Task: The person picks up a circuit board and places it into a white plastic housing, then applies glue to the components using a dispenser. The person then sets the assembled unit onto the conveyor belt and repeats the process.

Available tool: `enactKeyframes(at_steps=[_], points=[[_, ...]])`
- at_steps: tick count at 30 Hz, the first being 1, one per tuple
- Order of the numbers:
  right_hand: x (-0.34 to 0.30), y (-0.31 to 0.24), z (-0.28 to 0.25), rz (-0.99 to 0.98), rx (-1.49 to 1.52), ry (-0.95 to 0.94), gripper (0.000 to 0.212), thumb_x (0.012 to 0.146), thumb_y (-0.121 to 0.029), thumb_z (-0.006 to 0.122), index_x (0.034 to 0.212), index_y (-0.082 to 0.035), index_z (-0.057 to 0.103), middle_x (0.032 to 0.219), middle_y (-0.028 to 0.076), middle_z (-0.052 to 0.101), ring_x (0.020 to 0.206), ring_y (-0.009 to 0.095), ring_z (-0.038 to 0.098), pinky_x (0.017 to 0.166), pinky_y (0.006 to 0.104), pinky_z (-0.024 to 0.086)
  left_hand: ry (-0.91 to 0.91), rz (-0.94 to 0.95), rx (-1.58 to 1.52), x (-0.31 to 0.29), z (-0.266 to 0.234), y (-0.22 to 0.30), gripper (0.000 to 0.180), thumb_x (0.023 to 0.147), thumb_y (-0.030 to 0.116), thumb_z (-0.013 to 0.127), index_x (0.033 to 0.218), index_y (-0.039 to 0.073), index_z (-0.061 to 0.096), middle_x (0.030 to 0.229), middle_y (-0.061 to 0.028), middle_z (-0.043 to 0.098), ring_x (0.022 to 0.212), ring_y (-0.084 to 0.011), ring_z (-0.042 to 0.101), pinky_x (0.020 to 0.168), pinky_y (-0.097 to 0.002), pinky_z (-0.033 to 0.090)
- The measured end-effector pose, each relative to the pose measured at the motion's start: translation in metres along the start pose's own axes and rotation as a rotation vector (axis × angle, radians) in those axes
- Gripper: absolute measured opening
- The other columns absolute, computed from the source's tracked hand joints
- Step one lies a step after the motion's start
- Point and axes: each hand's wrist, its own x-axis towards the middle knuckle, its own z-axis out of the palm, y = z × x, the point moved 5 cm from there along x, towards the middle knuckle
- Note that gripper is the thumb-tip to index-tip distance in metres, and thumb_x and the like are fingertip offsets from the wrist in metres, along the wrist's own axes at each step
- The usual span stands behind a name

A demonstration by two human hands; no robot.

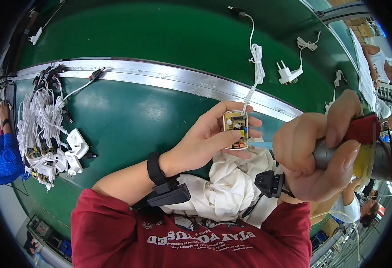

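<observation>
My left hand (pixel 200 143) holds a small power adapter (pixel 235 121) with its circuit board facing up, the thumb pressed on the lower part of the board. From the adapter's top end a white cable (pixel 257 67) runs up across the metal rail, bundled partway along. Close to the camera, my right hand (pixel 299 149) is wrapped round a hand tool with a grey barrel (pixel 322 156) and red and yellowish parts. A light-blue tapered tip (pixel 261 145) points at the board's lower right edge; whether it touches cannot be told.
To the left lies a heap of white adapters with cables (pixel 42 120). A metal rail (pixel 138 73) separates my worktop from a green belt (pixel 124 33) carrying several cabled adapters, one with its plug (pixel 289 73) upturned. White cloth (pixel 231 187) lies below my hands. Other people sit at both sides.
</observation>
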Motion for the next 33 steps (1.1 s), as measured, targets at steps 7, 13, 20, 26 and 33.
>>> enactKeyframes(at_steps=[7, 13, 20, 26, 33], points=[[0.006, -0.007, 0.005, 0.082, -0.053, -0.009, 0.037, 0.095, -0.043, 0.045, 0.099, -0.01, 0.03, 0.048, -0.002, 0.038, 0.034, 0.007, 0.031, 0.036, 0.023, 0.025, -0.057, -0.018, -0.057, 0.003, 0.001, 0.002, 0.041, 0.095, 0.006, 0.045, 0.134, 0.007, 0.032, 0.128, -0.0138, 0.047, 0.118, -0.025, 0.051, 0.089, -0.0414, 0.053], [0.002, -0.004, 0.008, 0.106, -0.001, 0.021, 0.038, 0.094, -0.044, 0.047, 0.1, -0.011, 0.03, 0.048, -0.002, 0.038, 0.036, 0.007, 0.033, 0.037, 0.0237, 0.026, -0.084, -0.077, -0.197, 0.002, 0.007, -0.001, 0.056, 0.093, 0.018, 0.05, 0.141, 0.006, 0.025, 0.138, -0.0168, 0.039, 0.123, -0.0247, 0.047, 0.097, -0.0402, 0.046], [-0.002, 0.004, 0.01, 0.124, 0.024, -0.014, 0.04, 0.093, -0.046, 0.049, 0.099, -0.011, 0.03, 0.049, -0.002, 0.04, 0.036, 0.008, 0.034, 0.037, 0.0241, 0.028, -0.115, -0.087, -0.21, 0.003, 0.005, -0.001, 0.058, 0.094, 0.022, 0.051, 0.142, 0.006, 0.022, 0.141, -0.017, 0.036, 0.124, -0.0249, 0.047, 0.097, -0.04, 0.046], [0.002, 0.004, 0.013, 0.106, -0.045, 0.018, 0.041, 0.093, -0.046, 0.048, 0.101, -0.01, 0.03, 0.049, -0.002, 0.04, 0.036, 0.008, 0.034, 0.037, 0.0238, 0.028, -0.108, -0.089, -0.221, 0.004, 0.002, 0.001, 0.057, 0.094, 0.021, 0.05, 0.141, 0.006, 0.022, 0.139, -0.0149, 0.039, 0.122, -0.0234, 0.048, 0.096, -0.0394, 0.047], [0.013, -0.003, 0.008, 0.096, -0.171, 0.015, 0.046, 0.094, -0.048, 0.046, 0.107, -0.007, 0.031, 0.048, -0.002, 0.038, 0.036, 0.007, 0.032, 0.036, 0.0233, 0.026, -0.08, -0.094, -0.237, 0.006, 0.002, 0.005, 0.042, 0.096, 0.012, 0.046, 0.135, 0.008, 0.031, 0.133, -0.0118, 0.042, 0.123, -0.0249, 0.045, 0.097, -0.0469, 0.047]])
